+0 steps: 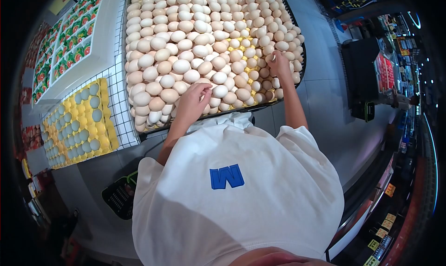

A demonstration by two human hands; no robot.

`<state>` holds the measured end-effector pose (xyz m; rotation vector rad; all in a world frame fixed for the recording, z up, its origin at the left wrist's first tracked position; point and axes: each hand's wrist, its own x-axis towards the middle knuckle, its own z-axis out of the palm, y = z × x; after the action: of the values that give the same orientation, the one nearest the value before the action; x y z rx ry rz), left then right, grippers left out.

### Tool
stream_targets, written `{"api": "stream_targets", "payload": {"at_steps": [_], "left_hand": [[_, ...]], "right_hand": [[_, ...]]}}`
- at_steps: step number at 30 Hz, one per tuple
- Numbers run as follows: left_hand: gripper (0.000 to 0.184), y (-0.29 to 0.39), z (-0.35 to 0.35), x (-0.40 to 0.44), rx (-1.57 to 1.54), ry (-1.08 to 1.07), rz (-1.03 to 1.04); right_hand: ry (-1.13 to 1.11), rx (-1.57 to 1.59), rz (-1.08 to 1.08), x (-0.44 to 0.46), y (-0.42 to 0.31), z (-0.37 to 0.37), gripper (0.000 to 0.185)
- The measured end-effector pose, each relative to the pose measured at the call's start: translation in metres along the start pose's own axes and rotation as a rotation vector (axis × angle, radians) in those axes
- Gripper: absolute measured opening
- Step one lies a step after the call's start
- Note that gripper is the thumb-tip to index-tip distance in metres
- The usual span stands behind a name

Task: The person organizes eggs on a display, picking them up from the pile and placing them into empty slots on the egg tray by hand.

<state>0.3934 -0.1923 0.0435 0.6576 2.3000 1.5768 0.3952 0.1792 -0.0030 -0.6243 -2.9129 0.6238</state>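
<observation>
A wide display of piled eggs [181,66] in pale brown and cream fills the top middle of the view. My left hand [197,97] is over the front edge of the pile, its fingers curled close to the eggs; whether an egg is under them is hidden. Over the right side of the pile, my right hand [279,64] has its fingers bent together beside the eggs, and what they hold, if anything, cannot be made out. Between the hands, yellow egg tray [241,45] cups show among the eggs.
On the left, a yellow tray [110,122] holds bluish eggs beside white boxes [95,47] of red and green packs. A dark basket [120,198] is low on the left. Shelves with price tags [390,190] line the right.
</observation>
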Motion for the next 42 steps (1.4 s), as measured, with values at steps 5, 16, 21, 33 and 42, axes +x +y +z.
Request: {"api": "stream_targets", "payload": {"at_steps": [5, 16, 21, 33, 42], "left_hand": [[0.018, -0.003, 0.001, -0.002, 0.018, -0.013, 0.021], [0.018, 0.000, -0.001, -0.004, 0.038, -0.021, -0.002], [0.018, -0.002, 0.000, -0.005, 0.032, -0.020, -0.018], [0.017, 0.002, -0.003, -0.005, 0.026, -0.007, -0.052], [0.017, 0.003, -0.002, -0.006, 0.016, -0.013, -0.049]], "right_hand": [[0.069, -0.032, -0.150, 0.003, 0.015, 0.011, 0.038], [0.168, -0.062, -0.293, -0.012, -0.039, 0.002, 0.033], [-0.017, 0.269, -0.498, -0.027, -0.093, 0.031, 0.035], [-0.217, 0.620, -0.380, -0.027, -0.123, 0.056, 0.038], [-0.106, 0.391, -0.229, -0.038, -0.021, -0.008, 0.038]]}}
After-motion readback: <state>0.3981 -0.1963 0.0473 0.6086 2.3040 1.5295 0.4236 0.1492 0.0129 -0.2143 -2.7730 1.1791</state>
